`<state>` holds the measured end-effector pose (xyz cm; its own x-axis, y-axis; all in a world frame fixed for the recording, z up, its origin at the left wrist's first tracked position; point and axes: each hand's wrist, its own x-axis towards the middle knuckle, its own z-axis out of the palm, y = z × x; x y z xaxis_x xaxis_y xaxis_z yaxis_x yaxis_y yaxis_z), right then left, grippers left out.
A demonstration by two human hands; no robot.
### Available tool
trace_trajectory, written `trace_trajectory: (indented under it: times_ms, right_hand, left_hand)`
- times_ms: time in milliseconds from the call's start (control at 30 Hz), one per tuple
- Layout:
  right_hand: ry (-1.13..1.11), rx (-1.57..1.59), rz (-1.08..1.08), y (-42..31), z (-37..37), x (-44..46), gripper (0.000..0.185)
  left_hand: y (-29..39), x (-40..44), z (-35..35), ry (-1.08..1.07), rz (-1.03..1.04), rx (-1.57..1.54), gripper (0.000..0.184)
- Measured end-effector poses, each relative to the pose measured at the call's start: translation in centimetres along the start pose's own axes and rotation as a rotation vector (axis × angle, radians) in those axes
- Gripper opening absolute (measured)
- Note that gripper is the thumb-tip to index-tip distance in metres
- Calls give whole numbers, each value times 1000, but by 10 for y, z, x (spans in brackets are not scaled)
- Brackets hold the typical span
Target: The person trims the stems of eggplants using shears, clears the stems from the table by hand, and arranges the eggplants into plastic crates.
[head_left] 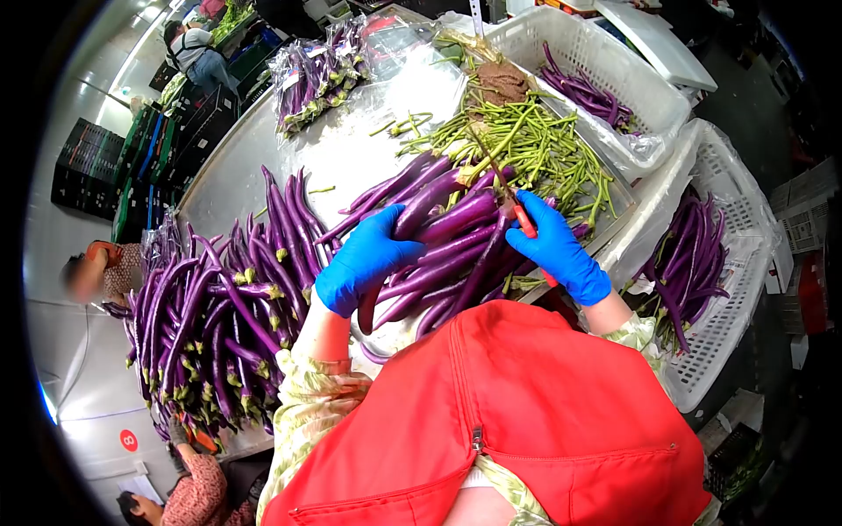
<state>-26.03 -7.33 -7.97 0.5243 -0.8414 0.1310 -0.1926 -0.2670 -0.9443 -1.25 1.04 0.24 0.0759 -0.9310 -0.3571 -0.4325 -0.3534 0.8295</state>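
My left hand (373, 260), in a blue glove, is closed on a thick purple eggplant (428, 203) whose green stem end points up and right. My right hand (560, 248), also blue-gloved, grips red-handled scissors (524, 219), their dark blades running up beside the eggplant stems. Under and between both hands lies a pile of long eggplants (447, 254). Cut green stems (553, 145) are heaped just beyond the right hand. The fingertips of my left hand are partly hidden behind the eggplant.
A large heap of slender eggplants (206, 324) covers the table's left side. Bagged eggplants (320, 79) lie at the back. White crates (645, 88) and a lined basket (732, 289) with eggplants stand on the right. Other people (197, 491) are at the left.
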Motion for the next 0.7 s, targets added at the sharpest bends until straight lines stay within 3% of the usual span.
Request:
trace_trajectory:
  times_ms: [367,467,600,700]
  right_hand:
    - [24,-175,-175,15,-6,-3,45]
    - [-45,-76,73,14,-5,-7,39]
    - [34,149,29,11,-15,-23,32]
    - [-185,347,197,14,-33,-39,37]
  left_hand:
    - [-15,0,5,-8,78,111,47]
    - [-22,-2,6,-3,61,-21,46]
    - [-12,-23,-5,40,-66,-304,45]
    - [-28,-34,-20,63,-45,-467,53]
